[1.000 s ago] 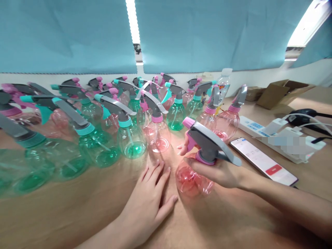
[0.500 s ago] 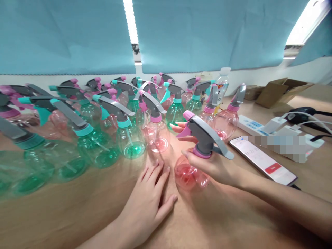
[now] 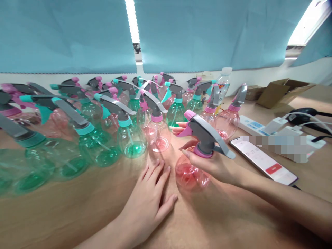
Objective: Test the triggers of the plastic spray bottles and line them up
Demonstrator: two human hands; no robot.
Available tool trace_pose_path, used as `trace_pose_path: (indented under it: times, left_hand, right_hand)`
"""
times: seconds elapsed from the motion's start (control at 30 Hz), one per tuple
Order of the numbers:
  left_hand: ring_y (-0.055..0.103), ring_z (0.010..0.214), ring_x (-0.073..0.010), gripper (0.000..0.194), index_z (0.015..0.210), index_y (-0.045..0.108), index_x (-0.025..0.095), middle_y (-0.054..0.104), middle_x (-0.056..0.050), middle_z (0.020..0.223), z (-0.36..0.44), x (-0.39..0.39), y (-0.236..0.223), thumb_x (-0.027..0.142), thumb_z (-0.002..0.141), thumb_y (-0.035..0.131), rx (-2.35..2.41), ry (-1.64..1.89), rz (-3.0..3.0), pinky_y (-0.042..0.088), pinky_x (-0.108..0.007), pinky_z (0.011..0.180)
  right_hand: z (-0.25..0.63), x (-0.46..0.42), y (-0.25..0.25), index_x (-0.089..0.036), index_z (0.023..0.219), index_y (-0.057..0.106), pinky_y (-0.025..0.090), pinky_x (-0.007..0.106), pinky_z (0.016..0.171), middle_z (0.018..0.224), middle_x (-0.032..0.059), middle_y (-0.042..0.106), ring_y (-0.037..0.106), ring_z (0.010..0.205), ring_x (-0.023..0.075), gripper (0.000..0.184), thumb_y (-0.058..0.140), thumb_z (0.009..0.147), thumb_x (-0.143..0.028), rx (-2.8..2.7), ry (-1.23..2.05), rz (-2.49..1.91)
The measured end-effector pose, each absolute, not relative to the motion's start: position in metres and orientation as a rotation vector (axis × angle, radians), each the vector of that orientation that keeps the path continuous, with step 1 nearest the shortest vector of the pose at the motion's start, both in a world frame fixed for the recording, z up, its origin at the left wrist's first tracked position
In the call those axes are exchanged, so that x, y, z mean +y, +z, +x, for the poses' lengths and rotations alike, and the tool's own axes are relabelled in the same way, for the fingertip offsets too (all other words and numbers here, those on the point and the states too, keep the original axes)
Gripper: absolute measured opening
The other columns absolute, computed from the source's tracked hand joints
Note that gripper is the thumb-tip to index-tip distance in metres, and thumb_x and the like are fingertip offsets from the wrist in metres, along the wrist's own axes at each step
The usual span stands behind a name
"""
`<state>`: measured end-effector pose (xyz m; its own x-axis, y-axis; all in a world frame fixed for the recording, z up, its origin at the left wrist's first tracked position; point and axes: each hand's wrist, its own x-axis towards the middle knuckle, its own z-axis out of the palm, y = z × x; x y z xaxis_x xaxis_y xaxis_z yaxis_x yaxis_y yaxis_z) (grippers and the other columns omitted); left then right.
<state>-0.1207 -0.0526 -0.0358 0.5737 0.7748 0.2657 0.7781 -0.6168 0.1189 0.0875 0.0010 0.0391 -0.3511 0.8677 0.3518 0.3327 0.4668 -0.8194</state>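
Observation:
My right hand (image 3: pixel 216 167) is wrapped around the upper body of a pink spray bottle (image 3: pixel 190 176), just below its collar. This bottle stands upright on the table, its pink nozzle pointing to the left and its grey trigger head above my hand. Some of my right fingers are hidden behind the bottle; others show past the pink trigger. My left hand (image 3: pixel 149 193) lies flat on the table with its fingers spread, holding nothing. Just beyond its fingertips are another pink spray bottle (image 3: pixel 158 135) and a green spray bottle (image 3: pixel 131 141).
Several more green and pink spray bottles (image 3: pixel 97 148) crowd the left and back of the wooden table (image 3: pixel 77 214). At the right lie a phone (image 3: pixel 261 160), a power strip (image 3: pixel 252 126) with chargers and cables, and a cardboard box (image 3: pixel 278 91). A clear plastic bottle (image 3: pixel 224 81) stands behind.
The view has shifted very slightly. Both hands and the pink spray bottle stay essentially where they were.

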Motion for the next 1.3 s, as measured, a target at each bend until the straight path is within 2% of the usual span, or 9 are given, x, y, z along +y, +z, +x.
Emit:
trace_pose_path:
  times: [0.23, 0.47, 0.63, 0.7, 0.87, 1.03, 1.3]
  left_hand:
    - [0.034, 0.136, -0.0327, 0.056, 0.14, 0.041, 0.011, 0.043, -0.016, 0.145, -0.1209, -0.0533, -0.0359, 0.046, 0.096, 0.043, -1.371, -0.47, -2.784, 0.031, -0.054, 0.108]
    - [0.033, 0.136, -0.0321, 0.057, 0.141, 0.04, 0.011, 0.041, -0.017, 0.146, -0.1208, -0.0531, -0.0372, 0.046, 0.096, 0.043, -1.363, -0.46, -2.762, 0.031, -0.054, 0.108]
    - [0.034, 0.136, -0.0325, 0.057, 0.14, 0.041, 0.011, 0.041, -0.018, 0.146, -0.1214, -0.0524, -0.0377, 0.047, 0.096, 0.042, -1.366, -0.467, -2.77, 0.032, -0.055, 0.108]
    - [0.034, 0.136, -0.0329, 0.057, 0.141, 0.041, 0.012, 0.041, -0.017, 0.146, -0.1214, -0.0526, -0.0373, 0.047, 0.096, 0.043, -1.374, -0.477, -2.778, 0.032, -0.055, 0.108]
    - [0.035, 0.135, -0.0329, 0.056, 0.14, 0.041, 0.013, 0.041, -0.015, 0.146, -0.1208, -0.0531, -0.0356, 0.046, 0.095, 0.045, -1.387, -0.481, -2.79, 0.031, -0.054, 0.108]
    - [0.034, 0.135, -0.0326, 0.057, 0.14, 0.041, 0.011, 0.041, -0.017, 0.146, -0.1211, -0.0529, -0.0366, 0.046, 0.095, 0.044, -1.375, -0.482, -2.775, 0.031, -0.053, 0.108]
    - [0.035, 0.135, -0.033, 0.056, 0.141, 0.04, 0.013, 0.042, -0.016, 0.146, -0.1208, -0.0525, -0.0366, 0.046, 0.096, 0.043, -1.385, -0.482, -2.781, 0.031, -0.054, 0.108]
  right_hand:
    - [0.0873, 0.0004, 0.0398, -0.024, 0.086, 0.055, 0.045, 0.034, 0.059, 0.065, -0.0027, 0.048, 0.048, 0.058, 0.0151, 0.01, 0.049, 0.081, -0.019, -1.933, 0.849, -1.031]
    - [0.0879, -0.0007, 0.0395, -0.024, 0.091, 0.055, 0.047, 0.034, 0.059, 0.07, -0.0013, 0.054, 0.052, 0.06, 0.0156, 0.013, 0.05, 0.081, -0.019, -1.92, 0.832, -1.028]
    - [0.0892, 0.0007, 0.0376, -0.024, 0.08, 0.054, 0.049, 0.034, 0.061, 0.071, -0.0001, 0.056, 0.056, 0.068, 0.0177, 0.008, 0.05, 0.081, -0.018, -1.936, 0.815, -1.023]
    - [0.0897, 0.0014, 0.0367, -0.024, 0.082, 0.056, 0.05, 0.034, 0.061, 0.069, -0.001, 0.055, 0.055, 0.066, 0.0171, 0.011, 0.05, 0.081, -0.016, -1.942, 0.821, -1.015]
    - [0.0894, 0.0014, 0.0367, -0.025, 0.102, 0.058, 0.051, 0.033, 0.059, 0.06, -0.0045, 0.049, 0.052, 0.056, 0.0154, 0.025, 0.051, 0.081, -0.014, -1.927, 0.843, -0.987]
    - [0.0893, 0.0, 0.0369, -0.024, 0.084, 0.056, 0.05, 0.034, 0.06, 0.065, -0.0019, 0.053, 0.056, 0.065, 0.0176, 0.011, 0.051, 0.08, -0.015, -1.924, 0.816, -1.037]
    - [0.0888, 0.0012, 0.0387, -0.026, 0.094, 0.057, 0.05, 0.033, 0.058, 0.061, -0.0043, 0.05, 0.052, 0.056, 0.0156, 0.022, 0.051, 0.078, -0.012, -1.92, 0.847, -0.992]
